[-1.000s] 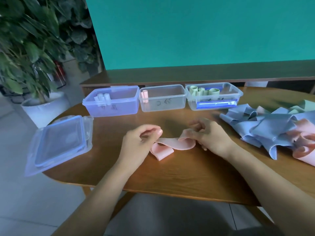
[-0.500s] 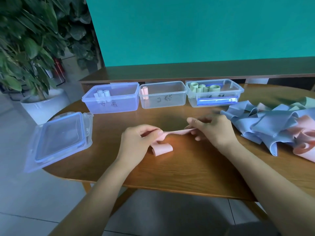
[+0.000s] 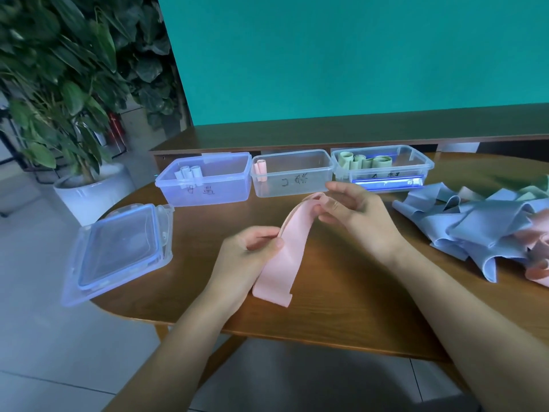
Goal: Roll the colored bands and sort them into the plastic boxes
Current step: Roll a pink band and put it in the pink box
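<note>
Progress is early: boxes (image 3: pixel 292 173) beyond the hands hold few rolls. Left hand (image 3: pixel 243 257) and right hand (image 3: pixel 353 212) pinch an unrolled pink band (image 3: pixel 285 254); a pile (image 3: pixel 481 230) waits right of them.

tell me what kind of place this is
Probably an office or lobby corner set up as a sorting station: a wooden table with plastic boxes, a potted plant on a tiled floor, and a teal wall.

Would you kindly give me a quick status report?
Left hand and right hand both pinch pink band, unrolled. Middle box holds one pink roll. Nothing blocking.
</note>
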A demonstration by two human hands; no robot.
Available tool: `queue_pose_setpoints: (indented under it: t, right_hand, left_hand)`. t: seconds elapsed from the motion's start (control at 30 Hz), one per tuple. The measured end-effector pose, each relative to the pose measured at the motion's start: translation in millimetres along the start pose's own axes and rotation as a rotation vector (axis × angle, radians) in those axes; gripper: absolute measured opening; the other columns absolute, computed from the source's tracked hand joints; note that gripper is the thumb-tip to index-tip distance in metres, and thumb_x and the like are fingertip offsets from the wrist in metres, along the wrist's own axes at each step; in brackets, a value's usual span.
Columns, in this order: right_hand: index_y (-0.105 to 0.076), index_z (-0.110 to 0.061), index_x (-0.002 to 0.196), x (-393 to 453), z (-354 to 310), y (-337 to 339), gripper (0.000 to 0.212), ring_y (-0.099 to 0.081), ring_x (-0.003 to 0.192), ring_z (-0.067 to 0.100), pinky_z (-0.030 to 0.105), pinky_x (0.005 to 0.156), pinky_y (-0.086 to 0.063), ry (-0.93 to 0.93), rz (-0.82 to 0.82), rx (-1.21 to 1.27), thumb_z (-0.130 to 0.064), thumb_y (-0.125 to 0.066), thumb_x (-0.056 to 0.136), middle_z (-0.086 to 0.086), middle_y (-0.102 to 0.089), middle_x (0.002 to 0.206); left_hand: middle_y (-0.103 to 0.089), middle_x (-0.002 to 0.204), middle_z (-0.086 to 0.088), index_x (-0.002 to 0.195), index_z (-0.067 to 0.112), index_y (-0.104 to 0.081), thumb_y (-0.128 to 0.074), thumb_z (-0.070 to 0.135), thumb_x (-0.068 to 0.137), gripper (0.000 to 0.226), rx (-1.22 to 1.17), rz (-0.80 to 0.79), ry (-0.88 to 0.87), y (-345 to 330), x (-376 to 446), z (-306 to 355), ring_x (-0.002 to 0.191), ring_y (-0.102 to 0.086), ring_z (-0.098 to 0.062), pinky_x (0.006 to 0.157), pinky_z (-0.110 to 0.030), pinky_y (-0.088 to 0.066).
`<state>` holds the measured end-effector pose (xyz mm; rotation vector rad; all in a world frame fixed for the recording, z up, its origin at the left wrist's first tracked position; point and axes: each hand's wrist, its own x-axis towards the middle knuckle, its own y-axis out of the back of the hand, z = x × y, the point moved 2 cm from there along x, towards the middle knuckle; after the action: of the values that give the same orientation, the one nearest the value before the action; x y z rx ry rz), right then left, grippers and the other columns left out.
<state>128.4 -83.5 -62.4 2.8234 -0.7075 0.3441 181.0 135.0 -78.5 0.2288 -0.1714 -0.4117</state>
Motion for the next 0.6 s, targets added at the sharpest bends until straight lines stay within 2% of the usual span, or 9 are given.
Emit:
queue_pose_setpoints:
  t: [0.1,0.2,0.3,0.4,0.5,0.6]
  right_hand:
    - [-0.064,-0.021,0.128,1.4,0.2,-2.0,0.039,-0.072,0.103,0.014,0.03,0.087,-0.06,0.049,0.036,-0.001,-0.024,-0.074,0.091,-0.002,-0.072,0.115]
    - [-0.064,-0.015,0.125,2.3,-1.6,-0.3,0.038,-0.074,0.095,0.023,0.031,0.087,-0.06,0.07,0.078,0.117,-0.018,-0.076,0.09,0.011,-0.071,0.106]
    - [-0.062,-0.005,0.125,3.1,-2.5,0.1,0.042,-0.074,0.095,0.032,0.039,0.089,-0.06,0.058,0.079,0.297,-0.015,-0.076,0.086,0.022,-0.067,0.104]
    - [-0.06,-0.001,0.127,5.5,-1.5,2.2,0.052,-0.073,0.096,0.031,0.04,0.089,-0.06,0.018,0.078,0.457,-0.018,-0.077,0.081,0.017,-0.065,0.102]
    - [-0.056,0.003,0.13,7.9,0.3,5.9,0.053,-0.071,0.096,0.029,0.042,0.092,-0.058,-0.003,0.083,0.538,-0.015,-0.074,0.084,0.022,-0.067,0.113]
    - [-0.059,0.005,0.124,11.0,8.6,11.8,0.04,-0.068,0.093,0.031,0.048,0.094,-0.057,-0.009,0.136,0.49,-0.023,-0.066,0.096,0.02,-0.072,0.115]
  left_hand:
    - [-0.074,0.102,0.018,0.11,0.029,-0.075,-0.076,0.022,0.088,0.023,-0.014,-0.016,0.0,3.1,-2.0,0.2,0.095,-0.068,0.0,0.086,-0.028,-0.057]
    - [-0.075,0.097,0.02,0.104,0.028,-0.076,-0.077,0.018,0.086,0.02,0.019,0.098,-0.078,7.2,-4.2,3.0,0.091,-0.069,0.002,0.083,-0.026,-0.057]
    - [-0.074,0.098,0.019,0.102,0.028,-0.078,-0.077,0.02,0.087,0.017,0.168,0.278,-0.28,13.0,-7.5,8.0,0.093,-0.068,0.0,0.078,-0.022,-0.058]
    - [-0.072,0.093,0.011,0.097,0.024,-0.08,-0.076,0.014,0.087,0.014,0.356,0.401,-0.561,13.3,-13.6,13.4,0.085,-0.067,-0.008,0.069,-0.025,-0.055]
    - [-0.073,0.09,0.01,0.091,0.016,-0.08,-0.075,0.008,0.087,0.01,0.399,0.311,-0.812,-0.3,-20.6,16.3,0.084,-0.066,-0.009,0.074,-0.026,-0.053]
    - [-0.074,0.097,0.012,0.094,0.016,-0.079,-0.075,0.007,0.089,0.012,0.521,0.135,-0.926,-21.4,-28.9,10.8,0.092,-0.065,-0.009,0.079,-0.029,-0.054]
